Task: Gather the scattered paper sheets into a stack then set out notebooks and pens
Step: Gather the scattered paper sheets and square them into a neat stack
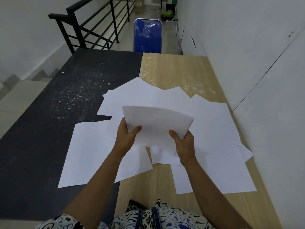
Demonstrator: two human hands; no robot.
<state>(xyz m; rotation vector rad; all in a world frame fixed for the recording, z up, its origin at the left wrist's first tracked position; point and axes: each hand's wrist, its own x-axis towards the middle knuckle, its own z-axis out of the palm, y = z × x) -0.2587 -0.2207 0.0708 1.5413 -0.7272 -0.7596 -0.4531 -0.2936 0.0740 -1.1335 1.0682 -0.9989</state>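
Left hand [126,138] and right hand [184,143] both grip a small stack of paper [156,124], thumbs on top; it is lifted above the table [173,71]. Loose sheets [92,151] lie scattered mid-table, some reaching its right edge.

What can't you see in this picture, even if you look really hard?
- Head view: how many sheets the left hand and right hand hold; the held stack shows only its top sheet.
- What lies under the scattered sheets: they overlap.
- Far floor clutter: too small.
- Chair seat: behind the table.
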